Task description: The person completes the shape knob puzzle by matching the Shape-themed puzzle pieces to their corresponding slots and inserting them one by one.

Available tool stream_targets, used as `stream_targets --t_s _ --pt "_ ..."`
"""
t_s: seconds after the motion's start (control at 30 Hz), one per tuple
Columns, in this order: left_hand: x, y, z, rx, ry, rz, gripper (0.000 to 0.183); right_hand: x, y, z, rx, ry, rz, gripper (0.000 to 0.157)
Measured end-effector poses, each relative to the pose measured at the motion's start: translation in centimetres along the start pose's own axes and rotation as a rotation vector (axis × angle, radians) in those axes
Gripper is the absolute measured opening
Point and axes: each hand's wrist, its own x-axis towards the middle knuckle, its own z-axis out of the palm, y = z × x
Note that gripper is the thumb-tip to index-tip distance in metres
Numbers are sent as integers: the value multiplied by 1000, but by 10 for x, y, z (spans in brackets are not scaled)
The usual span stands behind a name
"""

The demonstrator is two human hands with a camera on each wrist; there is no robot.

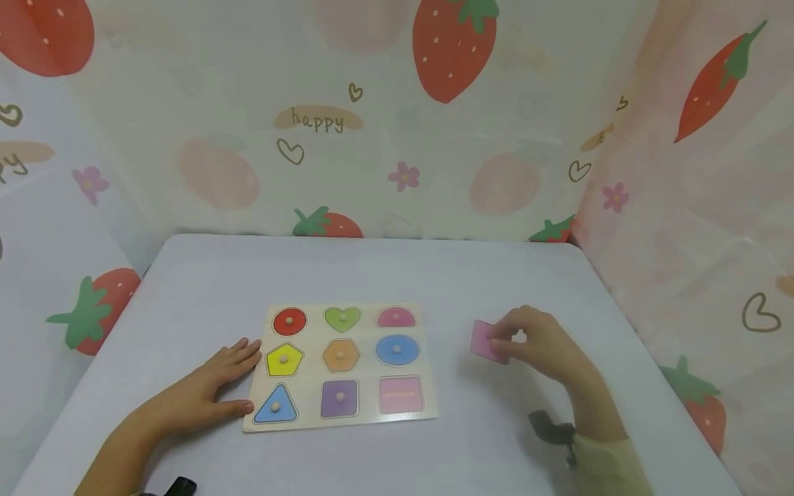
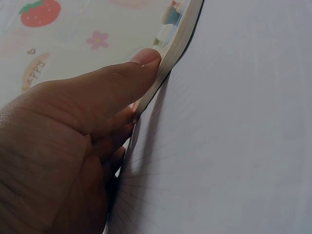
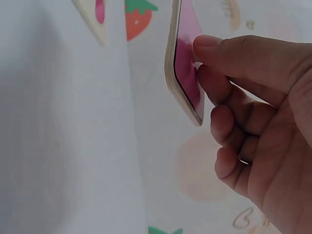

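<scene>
On the table lies a pale wooden shape-puzzle board [image 1: 310, 423], its knobbed pieces in several colours. At its lower right corner, a pink rectangular recess [image 1: 400, 404] has no knob and shows a faint printed line. My left hand [image 1: 198, 393] rests flat at the board's left edge, thumb and fingertips touching it; the left wrist view has the thumb [image 2: 131, 78] against that edge. To the right of the board, my right hand [image 1: 546, 344] pinches a pink rectangular puzzle piece [image 1: 481, 339] above the table, tilted. In the right wrist view the fingers hide its knob.
A white table [image 1: 347, 272] runs back to a strawberry-patterned wall cloth [image 1: 409, 138], with more cloth on both sides. Dark wrist-worn gear [image 1: 552, 428] sits at the right wrist, and another dark piece [image 1: 181, 486] at the left.
</scene>
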Motion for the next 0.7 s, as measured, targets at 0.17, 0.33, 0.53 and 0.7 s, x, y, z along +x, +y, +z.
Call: stream_targets --t_s 0.17,0.33,0.53,0.7 --pt "2 -1 0 1 -3 -3 93 17 -16 3 -11 -15 -62 13" --pt "1 -2 1 -18 5 23 92 31 -29 11 -24 -40 -94 10" --pt "-1 -2 1 -1 9 30 93 41 -48 21 -59 -82 -142 8" --pt "-1 0 -1 10 -1 4 93 50 -57 32 -60 -119 -138 9"
